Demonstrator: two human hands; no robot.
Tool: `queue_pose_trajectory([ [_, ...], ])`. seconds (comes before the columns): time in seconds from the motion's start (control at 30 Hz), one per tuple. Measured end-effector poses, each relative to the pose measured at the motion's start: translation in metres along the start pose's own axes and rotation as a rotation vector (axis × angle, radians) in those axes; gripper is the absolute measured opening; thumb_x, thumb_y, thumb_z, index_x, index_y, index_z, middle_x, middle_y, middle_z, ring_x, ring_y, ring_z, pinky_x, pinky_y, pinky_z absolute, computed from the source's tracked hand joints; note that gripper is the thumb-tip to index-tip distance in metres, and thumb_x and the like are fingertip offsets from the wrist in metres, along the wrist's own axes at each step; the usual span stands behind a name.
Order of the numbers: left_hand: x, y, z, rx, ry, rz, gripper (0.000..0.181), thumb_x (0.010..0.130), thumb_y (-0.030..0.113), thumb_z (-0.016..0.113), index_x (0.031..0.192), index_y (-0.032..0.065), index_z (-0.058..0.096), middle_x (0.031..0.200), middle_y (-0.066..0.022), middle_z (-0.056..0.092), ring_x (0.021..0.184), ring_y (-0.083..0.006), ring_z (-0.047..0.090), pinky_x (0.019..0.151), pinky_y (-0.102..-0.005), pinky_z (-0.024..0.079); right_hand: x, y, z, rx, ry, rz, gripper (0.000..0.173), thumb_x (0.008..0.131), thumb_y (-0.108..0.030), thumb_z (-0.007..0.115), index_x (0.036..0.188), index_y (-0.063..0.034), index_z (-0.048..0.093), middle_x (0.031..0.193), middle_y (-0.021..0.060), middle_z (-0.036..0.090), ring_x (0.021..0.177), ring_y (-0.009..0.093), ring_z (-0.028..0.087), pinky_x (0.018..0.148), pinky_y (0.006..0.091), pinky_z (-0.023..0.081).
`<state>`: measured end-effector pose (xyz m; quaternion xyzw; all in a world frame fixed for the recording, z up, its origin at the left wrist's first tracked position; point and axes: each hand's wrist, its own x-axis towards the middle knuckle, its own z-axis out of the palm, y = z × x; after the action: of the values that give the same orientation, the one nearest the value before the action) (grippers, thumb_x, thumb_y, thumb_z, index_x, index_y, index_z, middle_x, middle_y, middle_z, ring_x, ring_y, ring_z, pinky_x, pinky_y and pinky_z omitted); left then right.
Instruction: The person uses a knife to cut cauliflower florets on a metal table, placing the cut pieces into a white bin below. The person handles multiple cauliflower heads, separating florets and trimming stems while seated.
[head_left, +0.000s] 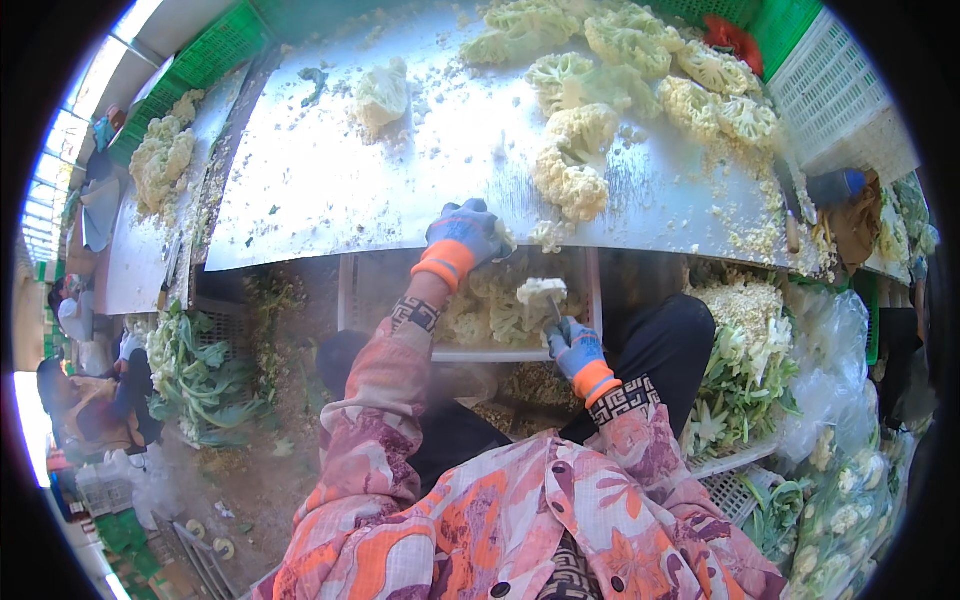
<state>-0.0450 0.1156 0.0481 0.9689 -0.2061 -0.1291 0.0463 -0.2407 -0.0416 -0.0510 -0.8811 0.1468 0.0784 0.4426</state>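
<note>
My left hand (466, 234), in a blue and orange glove, is at the near edge of the metal table (322, 180), its fingers closed on a pale cauliflower piece (505, 237) that shows at its right side. My right hand (574, 343), gloved alike, grips a knife (553, 307), with a cauliflower floret (541, 291) at the blade's upper end. Below both hands a white plastic crate (480, 355) holds cauliflower florets (495, 311). A small floret (550, 235) lies at the table edge, near larger cauliflower pieces (574, 161).
Cut cauliflower heads (622, 45) lie at the far right of the table. A crate of leaves and trimmings (742, 360) stands right of my knee, beside clear plastic bags (832, 375). A white crate (840, 90) stands at the back right. Other people sit at the left.
</note>
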Motion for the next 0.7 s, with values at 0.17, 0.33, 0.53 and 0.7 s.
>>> queue_pose_trajectory([
  [0.17, -0.04, 0.013, 0.011, 0.02, 0.319, 0.16, 0.046, 0.066, 0.029, 0.075, 0.11, 0.0223, 0.064, 0.124, -0.0051, 0.054, 0.115, -0.0295, 0.049, 0.095, -0.0387, 0.042, -0.001, 0.005, 0.0, 0.164, 0.127, -0.007, 0.019, 0.086, -0.023, 0.058, 0.093, -0.0048, 0.059, 0.081, 0.0226, 0.062, 0.076, 0.041, 0.06, 0.066, 0.0469, 0.046],
  [0.33, -0.068, 0.045, 0.034, -0.632, 0.464, 0.286, 0.048, 0.067, 0.016, 0.078, 0.113, 0.0122, 0.062, 0.114, -0.0104, 0.057, 0.099, -0.0281, 0.058, 0.085, -0.036, 0.049, 0.0, -0.02, -0.009, -0.007, 0.184, -0.154, 0.018, 0.085, -0.022, 0.058, 0.093, -0.0058, 0.058, 0.078, 0.0216, 0.063, 0.073, 0.041, 0.06, 0.065, 0.048, 0.046],
  [0.53, -0.058, 0.037, 0.075, -0.844, 0.428, 0.205, 0.03, 0.073, -0.001, 0.07, 0.101, 0.0061, 0.068, 0.1, -0.007, 0.061, 0.088, -0.0194, 0.062, 0.075, -0.0303, 0.051, 0.003, -0.013, 0.005, -0.05, 0.187, -0.244, 0.02, 0.086, -0.024, 0.057, 0.095, -0.0055, 0.058, 0.075, 0.0207, 0.062, 0.07, 0.039, 0.06, 0.063, 0.0458, 0.047],
  [0.7, -0.059, 0.032, 0.076, -1.534, 0.129, -0.074, 0.023, 0.079, -0.002, 0.065, 0.102, 0.0008, 0.067, 0.1, 0.0006, 0.061, 0.09, -0.0089, 0.058, 0.077, -0.025, 0.05, 0.006, -0.011, -0.002, 0.518, -0.17, 0.294, 0.026, 0.087, -0.029, 0.058, 0.097, -0.0046, 0.058, 0.072, 0.0167, 0.062, 0.067, 0.032, 0.061, 0.061, 0.0401, 0.046],
])
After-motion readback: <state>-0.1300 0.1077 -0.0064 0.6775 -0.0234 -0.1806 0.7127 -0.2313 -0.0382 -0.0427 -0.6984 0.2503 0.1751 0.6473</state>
